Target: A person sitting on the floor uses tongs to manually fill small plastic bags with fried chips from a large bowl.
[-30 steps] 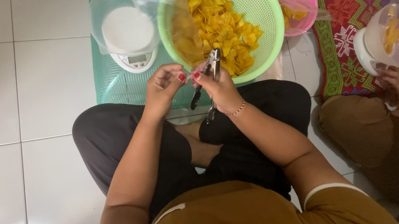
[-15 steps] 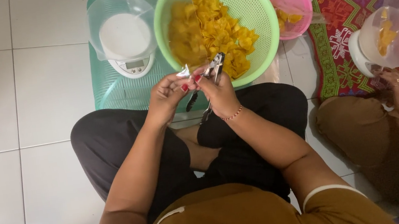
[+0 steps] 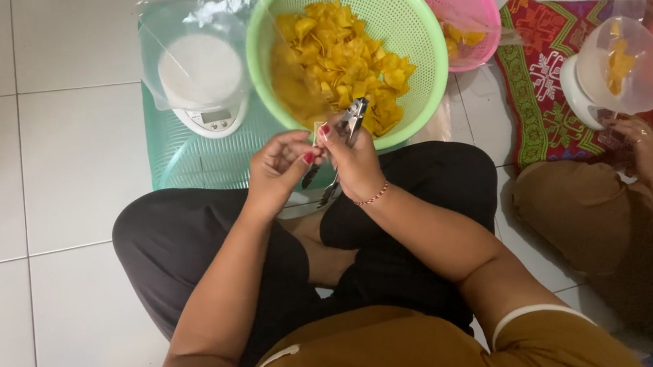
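Observation:
My right hand (image 3: 353, 163) grips a metal stapler (image 3: 341, 134) with dark handles, its jaws pointing up toward the green basket (image 3: 416, 34). My left hand (image 3: 278, 169) pinches the neck of a clear plastic bag (image 3: 292, 86) filled with yellow chips, right beside the stapler. The bag lies against the near left side of the green basket, which holds a heap of yellow chips (image 3: 348, 61). Both hands meet above my crossed legs in dark trousers.
A white kitchen scale (image 3: 202, 82) under a clear plastic bowl sits on an upturned teal basket (image 3: 188, 165) at left. A pink basket (image 3: 463, 6) lies behind. At right, another person's hand (image 3: 641, 148) touches a second scale with chips (image 3: 625, 65) on a patterned mat (image 3: 549, 67).
My hands and the bag's neck have drawn slightly toward me and lower in view. The bag now lies more over the basket's left side. The view has shifted a little.

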